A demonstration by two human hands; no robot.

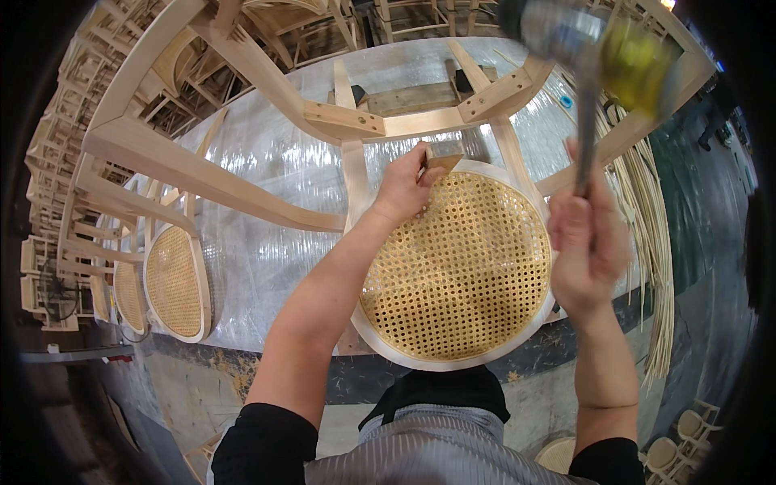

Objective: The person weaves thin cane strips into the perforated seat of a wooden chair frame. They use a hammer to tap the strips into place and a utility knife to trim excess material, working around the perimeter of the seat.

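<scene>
In front of me lies a chair's round woven cane panel (461, 267) with a pale wooden rim, part of a bare wooden chair frame (424, 123) resting on its side on the table. My left hand (406, 184) is closed around a small wooden block (445, 152), held at the panel's upper edge. Raised on the right, my right hand (588, 238) grips the handle of a mallet (585, 105). The mallet's head has a yellow face and a dark one, both smeared by motion.
Plastic film covers the worktable (259, 275). More cane-panelled chair parts (175, 280) stand at its left. A bundle of long cane strips (656, 267) hangs over the right edge. Stacked wooden chair frames (61, 174) fill the far left, and other chairs (683, 436) stand at lower right.
</scene>
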